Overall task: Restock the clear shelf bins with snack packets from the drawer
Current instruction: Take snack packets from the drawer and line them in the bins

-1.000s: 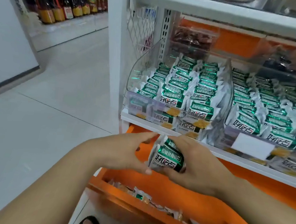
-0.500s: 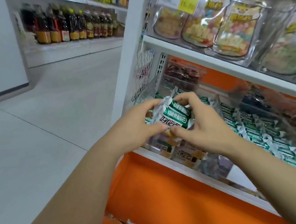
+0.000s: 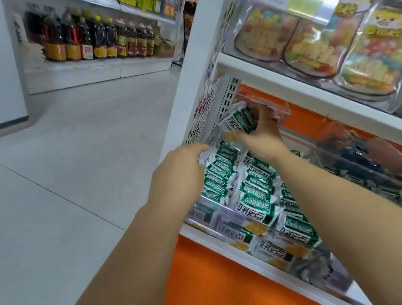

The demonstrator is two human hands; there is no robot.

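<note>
Though the clear bin (image 3: pixel 209 216) looks nearly full, the right hand (image 3: pixel 263 139) grips packets (image 3: pixel 239 121) above its back — left hand (image 3: pixel 180 172), cannot tell.

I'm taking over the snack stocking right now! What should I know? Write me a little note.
Right hand: its fingers grip green packets, held high at the back of the left clear bin.
Left hand: at the bin's left edge, against the packet pile. Whether it grips anything is unclear.
Done: the bin holds rows of packets.
Left: set the held packets in at the back. The drawer is out of view, so its stock is unknown.
</note>
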